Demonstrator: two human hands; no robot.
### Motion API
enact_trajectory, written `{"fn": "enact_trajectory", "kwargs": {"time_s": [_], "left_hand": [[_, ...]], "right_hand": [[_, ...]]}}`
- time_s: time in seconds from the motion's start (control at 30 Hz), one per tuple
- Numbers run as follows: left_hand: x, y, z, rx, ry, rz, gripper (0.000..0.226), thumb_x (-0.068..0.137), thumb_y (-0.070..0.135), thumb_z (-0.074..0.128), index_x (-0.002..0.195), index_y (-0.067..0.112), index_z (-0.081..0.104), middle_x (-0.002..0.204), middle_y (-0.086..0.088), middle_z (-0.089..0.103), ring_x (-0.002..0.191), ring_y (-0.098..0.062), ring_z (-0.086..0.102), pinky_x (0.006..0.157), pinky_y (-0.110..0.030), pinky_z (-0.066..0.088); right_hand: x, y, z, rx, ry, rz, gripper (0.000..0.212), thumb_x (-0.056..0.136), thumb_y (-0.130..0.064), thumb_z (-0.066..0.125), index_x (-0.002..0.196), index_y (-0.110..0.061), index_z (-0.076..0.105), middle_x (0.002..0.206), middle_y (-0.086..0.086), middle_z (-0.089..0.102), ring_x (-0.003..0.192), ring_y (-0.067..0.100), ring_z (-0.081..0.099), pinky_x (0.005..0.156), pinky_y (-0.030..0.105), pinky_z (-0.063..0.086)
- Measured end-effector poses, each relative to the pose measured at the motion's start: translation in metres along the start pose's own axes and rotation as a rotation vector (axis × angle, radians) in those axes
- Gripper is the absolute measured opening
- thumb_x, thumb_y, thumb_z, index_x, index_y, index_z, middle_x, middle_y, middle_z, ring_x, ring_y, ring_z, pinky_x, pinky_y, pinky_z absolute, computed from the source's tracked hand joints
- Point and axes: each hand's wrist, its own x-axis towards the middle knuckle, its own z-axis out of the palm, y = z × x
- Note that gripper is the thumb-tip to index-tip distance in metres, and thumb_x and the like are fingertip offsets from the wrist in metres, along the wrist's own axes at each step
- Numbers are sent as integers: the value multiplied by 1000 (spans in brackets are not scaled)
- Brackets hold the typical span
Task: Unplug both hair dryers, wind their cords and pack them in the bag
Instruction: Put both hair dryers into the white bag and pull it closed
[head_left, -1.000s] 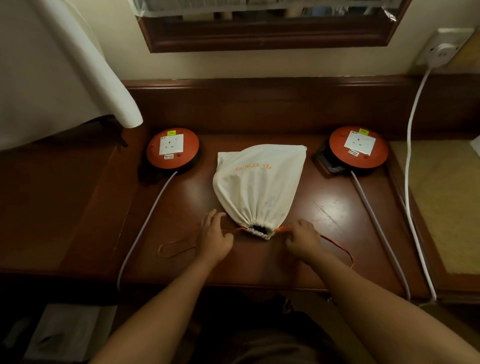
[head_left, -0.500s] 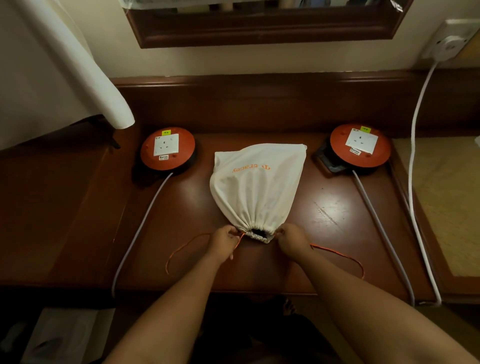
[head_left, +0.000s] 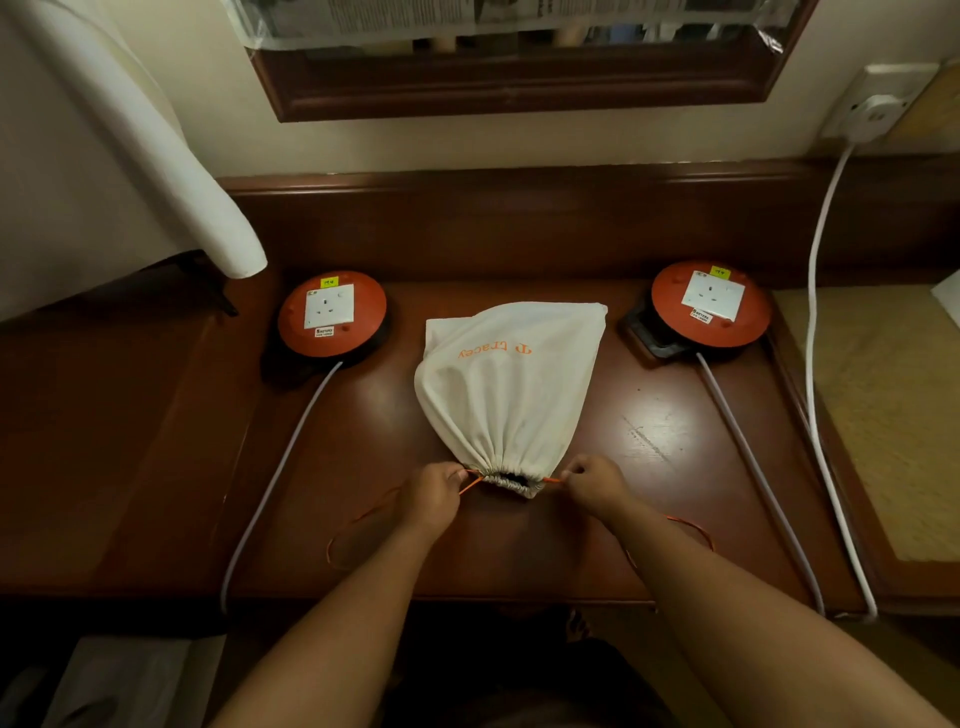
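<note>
1. Lying mid-desk (head_left: 649, 525), white drawstring bag (head_left: 509, 384), mouth gathered nearly closed and facing the person.
2. Left hand (head_left: 431, 499) pinches the orange drawstring (head_left: 470, 486) just left of the mouth.
3. Right hand (head_left: 595, 488) pinches the same cord on the right side.
4. Slack cord loops trail beside both wrists.
5. Two orange socket reels flank the bag: left reel (head_left: 332, 314), right reel (head_left: 709, 304); nothing plugged into either.

- The white bag (head_left: 511, 384) has the orange word "tracey" on it, upside down.
- The left red reel (head_left: 332, 313) has a small sticker that says "5 METERS".
- The right red reel (head_left: 710, 304) has the same kind of sticker, too small to read well.
</note>
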Motion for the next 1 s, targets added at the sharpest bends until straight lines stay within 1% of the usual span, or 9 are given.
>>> {"fn": "enact_trajectory", "kwargs": {"time_s": [0.1, 0.2, 0.3, 0.4, 0.5, 0.6, 0.67, 0.77, 1.0], "left_hand": [[0, -1, -3, -10, 32, -36, 22, 92, 22, 53, 76, 14, 67, 70, -7, 67, 72, -29, 62, 65, -37, 47], [1, -3, -9, -65, 52, -83, 20, 92, 18, 55, 82, 15, 72, 79, -8, 71, 77, -27, 64, 72, -35, 50], [3, -6, -13, -92, 64, -101, 19, 91, 15, 57, 82, 13, 73, 82, -10, 73, 80, -27, 66, 74, -36, 52], [2, -6, -15, -95, 79, -126, 19, 91, 16, 58, 78, 16, 71, 79, -10, 72, 79, -29, 66, 73, -36, 52], [-2, -3, -19, -90, 89, -136, 20, 92, 18, 57, 76, 19, 69, 80, -9, 71, 79, -28, 65, 70, -32, 47], [-5, 3, -22, -78, 107, -105, 19, 94, 16, 55, 85, 12, 72, 85, -10, 72, 82, -29, 64, 64, -28, 38], [-5, 5, -26, -53, 116, -50, 19, 94, 13, 55, 89, 8, 72, 87, -11, 72, 83, -28, 64, 62, -27, 34], [-5, 4, -35, -30, 118, 14, 18, 93, 12, 55, 87, 10, 71, 84, -11, 72, 80, -28, 64, 64, -31, 41], [-4, 5, -58, 73, 31, 55, 17, 92, 16, 58, 90, 12, 75, 88, -9, 74, 85, -28, 66, 70, -31, 46]], "right_hand": [[1, -4, -8, -4, 52, 48, 17, 84, -1, 53, 70, -6, 62, 64, 7, 56, 63, 23, 56, 57, 30, 48], [2, -6, -19, 48, 137, 81, 22, 85, -2, 55, 64, -7, 59, 63, 6, 54, 64, 23, 52, 52, 25, 39], [3, -3, -25, 59, 191, 96, 35, 86, -4, 57, 53, -14, 49, 59, 3, 49, 67, 24, 50, 57, 25, 36], [2, -1, -26, 35, 203, 111, 34, 88, -9, 56, 55, -17, 50, 66, 6, 53, 66, 23, 52, 54, 24, 38], [3, -2, -26, -9, 214, 102, 32, 88, -11, 55, 57, -18, 50, 66, 2, 53, 76, 24, 54, 67, 28, 42], [-2, -3, -28, -89, 235, 116, 20, 87, -9, 54, 68, -15, 58, 77, 5, 59, 80, 26, 58, 72, 32, 48], [-5, -6, -28, -171, 239, 85, 19, 84, -6, 51, 71, -18, 59, 81, 4, 60, 79, 26, 59, 69, 31, 48], [-9, -10, -33, -231, 251, 20, 25, 84, -5, 48, 64, -20, 50, 78, -1, 55, 77, 24, 53, 65, 28, 39], [-9, -11, -34, -185, 185, -67, 21, 90, -7, 49, 72, -12, 59, 94, 6, 66, 83, 25, 58, 76, 37, 53]]}}
